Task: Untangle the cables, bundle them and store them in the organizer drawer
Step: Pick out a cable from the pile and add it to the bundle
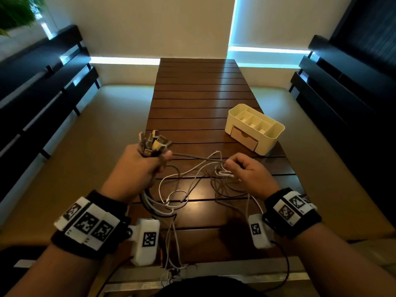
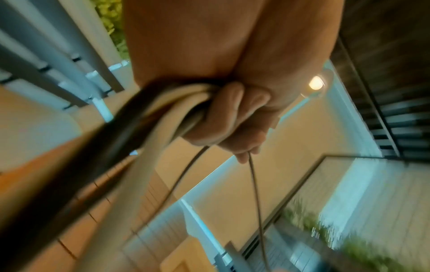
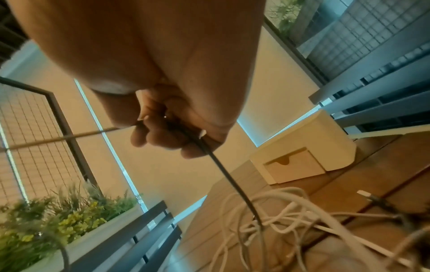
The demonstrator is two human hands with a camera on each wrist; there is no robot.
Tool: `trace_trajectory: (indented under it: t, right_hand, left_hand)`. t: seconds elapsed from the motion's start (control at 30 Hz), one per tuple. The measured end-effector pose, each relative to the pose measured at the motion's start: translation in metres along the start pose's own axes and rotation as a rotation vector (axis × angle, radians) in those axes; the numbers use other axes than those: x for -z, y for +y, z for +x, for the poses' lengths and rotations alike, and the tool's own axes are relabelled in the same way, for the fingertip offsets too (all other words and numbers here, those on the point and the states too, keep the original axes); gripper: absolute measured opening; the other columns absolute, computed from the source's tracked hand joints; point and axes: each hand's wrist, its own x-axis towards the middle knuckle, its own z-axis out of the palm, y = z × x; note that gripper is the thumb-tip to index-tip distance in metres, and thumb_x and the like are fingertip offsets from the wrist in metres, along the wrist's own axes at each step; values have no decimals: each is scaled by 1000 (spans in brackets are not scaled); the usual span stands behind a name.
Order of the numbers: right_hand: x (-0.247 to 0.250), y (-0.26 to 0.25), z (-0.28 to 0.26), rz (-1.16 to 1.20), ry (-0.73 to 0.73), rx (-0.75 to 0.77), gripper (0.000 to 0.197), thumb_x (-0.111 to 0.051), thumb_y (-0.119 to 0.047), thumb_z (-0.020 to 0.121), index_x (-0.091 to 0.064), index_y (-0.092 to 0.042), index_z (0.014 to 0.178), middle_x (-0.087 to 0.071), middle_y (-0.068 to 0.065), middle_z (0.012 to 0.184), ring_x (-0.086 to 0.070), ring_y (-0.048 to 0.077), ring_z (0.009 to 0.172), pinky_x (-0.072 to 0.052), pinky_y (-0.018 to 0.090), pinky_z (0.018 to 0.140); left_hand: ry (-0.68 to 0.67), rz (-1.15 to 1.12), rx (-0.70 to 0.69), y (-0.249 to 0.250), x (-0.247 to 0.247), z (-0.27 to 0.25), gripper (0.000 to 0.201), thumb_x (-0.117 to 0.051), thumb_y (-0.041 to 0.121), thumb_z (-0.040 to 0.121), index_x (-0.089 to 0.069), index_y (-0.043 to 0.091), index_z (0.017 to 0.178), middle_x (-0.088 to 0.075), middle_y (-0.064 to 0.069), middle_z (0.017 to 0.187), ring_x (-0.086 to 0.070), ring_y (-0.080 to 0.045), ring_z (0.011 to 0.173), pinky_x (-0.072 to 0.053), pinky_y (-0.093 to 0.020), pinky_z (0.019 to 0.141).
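Cables (image 1: pixel 182 189), thin white, grey and dark ones, lie in a loose tangle on the dark brown slatted wooden table (image 1: pixel 197 93) between the two hands, some strands trailing over the near edge. The left hand (image 1: pixel 137 166) has its fingers curled tight round a thick bunch of cable ends, and a cluster of metal plug connectors (image 1: pixel 153 143) sticks up above the fist; the left wrist view shows the same bunch passing through the closed fingers (image 2: pixel 223 117). A single grey cable (image 1: pixel 197 157) runs taut from that fist across to the right hand (image 1: pixel 248 172), whose fingers are closed round it, with a dark cable leaving the bottom of the grip in the right wrist view. The cream plastic desk organizer (image 1: pixel 272 138) stands on the table beyond the right hand, apart from the cables, its small front drawer (image 1: pixel 243 136) pushed in. Black-and-white square marker codes sit on both wristbands; no readable writing or brand shows anywhere.
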Motion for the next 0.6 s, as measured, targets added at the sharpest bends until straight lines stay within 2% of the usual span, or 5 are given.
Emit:
trace_trajectory:
  t: [0.17, 0.27, 0.37, 0.5, 0.6]
  right_hand:
    - [-2, -24, 11, -62, 18, 143, 10, -56, -27, 98, -61, -27, 90, -62, -6, 83, -58, 7, 75, -50, 24, 70]
    - [-5, -28, 15, -196, -51, 215, 7, -58, -25, 97, -60, -27, 90, -59, -8, 87, -57, 5, 78, -46, 21, 70]
    - [-10, -29, 16, -251, -113, 280, 5, -60, -23, 95, -64, -20, 92, -56, -7, 90, -57, 8, 82, -52, 28, 75]
    - [-17, -42, 15, -255, -96, 383, 3, -60, -21, 95, -63, -20, 93, -54, -6, 91, -54, 10, 81, -49, 26, 72]
    - [-14, -49, 16, -242, -53, 419, 5, -60, -20, 95, -64, -17, 96, -52, -11, 87, -51, 6, 78, -42, 15, 68]
  left_hand:
    - [43, 303, -45, -11, -18, -2, 9, -69, 16, 90, -73, 8, 87, -60, 5, 60, -43, -2, 48, -36, -27, 56]
    - [149, 265, -117, -10, -22, 0, 11, -69, 18, 91, -72, 13, 101, -70, -4, 93, -61, -15, 80, -47, -34, 76]
    - [172, 269, -239, -3, -30, -1, 31, -70, 18, 90, -68, 22, 120, -63, 12, 117, -58, -6, 108, -44, -26, 92]
    - [-28, 360, -219, 0, -44, 4, 1, -71, 25, 89, -70, 24, 89, -70, 11, 86, -62, -8, 78, -48, -28, 71]
    - [-139, 333, -175, 1, -48, 4, 16, -69, 22, 90, -67, 13, 76, -63, 1, 67, -51, -7, 57, -42, -25, 58]
